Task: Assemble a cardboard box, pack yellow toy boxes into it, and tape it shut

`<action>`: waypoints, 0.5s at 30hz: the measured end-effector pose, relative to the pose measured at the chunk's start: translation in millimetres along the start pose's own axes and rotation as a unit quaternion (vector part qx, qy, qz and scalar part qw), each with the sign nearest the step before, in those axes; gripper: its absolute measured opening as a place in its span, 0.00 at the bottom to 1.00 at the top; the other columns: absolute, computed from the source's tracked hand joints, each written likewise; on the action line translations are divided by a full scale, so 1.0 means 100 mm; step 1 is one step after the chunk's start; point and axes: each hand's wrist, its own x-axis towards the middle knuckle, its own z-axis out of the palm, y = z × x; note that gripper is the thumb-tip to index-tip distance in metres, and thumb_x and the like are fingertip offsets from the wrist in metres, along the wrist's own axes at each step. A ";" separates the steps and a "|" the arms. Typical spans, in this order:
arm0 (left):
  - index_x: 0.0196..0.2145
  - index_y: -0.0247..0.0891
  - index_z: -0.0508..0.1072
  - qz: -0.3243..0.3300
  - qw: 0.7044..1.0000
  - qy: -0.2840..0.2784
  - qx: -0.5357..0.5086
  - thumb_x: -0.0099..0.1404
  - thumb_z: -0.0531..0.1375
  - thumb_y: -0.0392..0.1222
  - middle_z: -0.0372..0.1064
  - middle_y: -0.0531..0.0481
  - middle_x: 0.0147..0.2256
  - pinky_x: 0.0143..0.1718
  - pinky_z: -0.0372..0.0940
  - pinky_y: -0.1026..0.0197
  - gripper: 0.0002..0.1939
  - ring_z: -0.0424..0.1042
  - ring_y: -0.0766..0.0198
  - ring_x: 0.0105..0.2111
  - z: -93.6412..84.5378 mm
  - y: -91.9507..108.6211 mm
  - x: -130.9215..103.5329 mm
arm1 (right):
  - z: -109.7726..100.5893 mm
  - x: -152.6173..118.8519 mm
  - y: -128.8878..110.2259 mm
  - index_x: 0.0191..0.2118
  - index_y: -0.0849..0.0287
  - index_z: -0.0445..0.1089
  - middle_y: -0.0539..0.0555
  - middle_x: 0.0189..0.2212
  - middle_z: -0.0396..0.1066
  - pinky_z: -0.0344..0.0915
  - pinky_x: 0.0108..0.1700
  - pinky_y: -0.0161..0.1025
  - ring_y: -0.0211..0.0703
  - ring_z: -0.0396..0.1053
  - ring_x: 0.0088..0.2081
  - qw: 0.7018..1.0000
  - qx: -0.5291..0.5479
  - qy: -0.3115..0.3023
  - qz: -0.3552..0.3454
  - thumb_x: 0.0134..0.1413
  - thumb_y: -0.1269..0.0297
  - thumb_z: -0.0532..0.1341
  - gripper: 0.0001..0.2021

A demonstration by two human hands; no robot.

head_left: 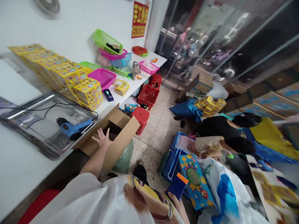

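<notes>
- One left hand (103, 140), fingers wide, over the open carton (118, 119); a snagged flap (126, 134) could tip it.
- Right of the carton, the right hand's (177, 203) fingers hold a blue box (174, 188) near one end; it might slip.

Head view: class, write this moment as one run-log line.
left hand: spread open, at open cardboard box | right hand: holding dark blue box with orange end | blue heat gun: lying unheld
</notes>
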 end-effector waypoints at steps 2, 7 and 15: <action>0.80 0.48 0.42 -0.027 0.999 -0.001 0.023 0.54 0.76 0.64 0.12 0.26 0.78 0.68 0.26 0.13 0.70 0.16 0.33 0.78 -0.07 -0.03 0.13 | 0.02 0.26 -0.41 0.20 0.47 0.78 0.54 0.27 0.82 0.79 0.41 0.49 0.61 0.81 0.35 0.999 -0.048 -0.019 -0.017 0.16 0.47 0.77 0.17; 0.76 0.45 0.60 -0.037 0.991 -0.097 0.080 0.47 0.79 0.64 0.21 0.27 0.79 0.65 0.19 0.12 0.65 0.07 0.31 0.75 -0.29 0.08 0.45 | -0.10 0.88 -1.24 0.20 0.45 0.79 0.57 0.30 0.82 0.79 0.49 0.55 0.68 0.82 0.40 0.986 -0.151 -0.047 -0.045 0.18 0.47 0.74 0.15; 0.65 0.40 0.76 0.055 0.949 -0.293 -0.102 0.58 0.74 0.47 0.67 0.34 0.69 0.70 0.62 0.43 0.38 0.64 0.39 0.71 -0.15 0.66 0.35 | -0.44 1.71 -1.63 0.24 0.42 0.79 0.56 0.34 0.84 0.77 0.55 0.59 0.70 0.83 0.44 0.969 -0.209 -0.122 -0.053 0.29 0.42 0.73 0.14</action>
